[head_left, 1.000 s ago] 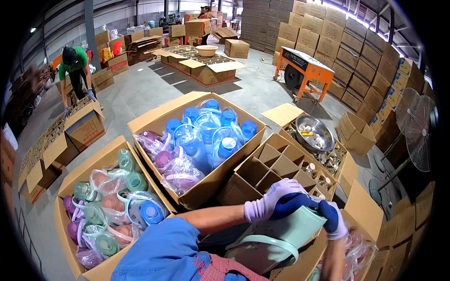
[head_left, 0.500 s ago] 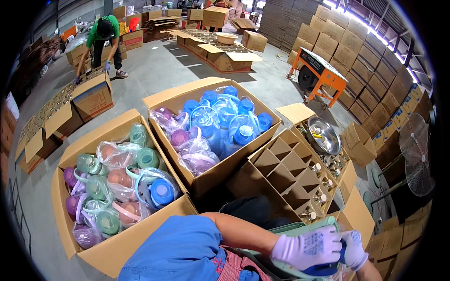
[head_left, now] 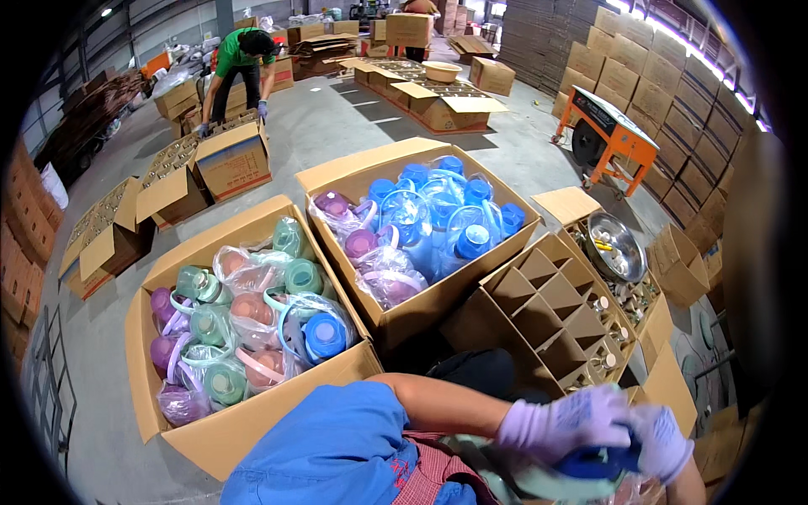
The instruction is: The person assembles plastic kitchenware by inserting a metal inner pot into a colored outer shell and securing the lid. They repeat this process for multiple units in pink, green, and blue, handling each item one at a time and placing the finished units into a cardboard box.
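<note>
Both hands wear pale lavender gloves and meet low at the right, blurred by motion. My left hand (head_left: 566, 426) has its fingers closed on a dark blue plastic piece (head_left: 589, 462), whose exact kind I cannot make out. Against the other side of the same piece, my right hand (head_left: 663, 443) curls its fingers. Below the hands is something pale green (head_left: 551, 486), mostly hidden by my arm and gloves. Just beyond the hands stands a carton with empty cardboard dividers (head_left: 539, 307); several small metal-topped pieces (head_left: 608, 360) fill its right-hand cells.
On my left, one carton (head_left: 210, 450) holds bagged green, pink, purple and blue bottles; another (head_left: 404, 324) holds blue and purple ones. A metal bowl (head_left: 617, 247) rests at the right. Farther off are a person in green (head_left: 240, 52), an orange machine (head_left: 610, 135) and stacked cartons (head_left: 648, 63).
My view has swung left, so the cartons sit farther right in the picture. Both hands stay together at the dark blue piece, which has tilted. The person in green still bends over a carton.
</note>
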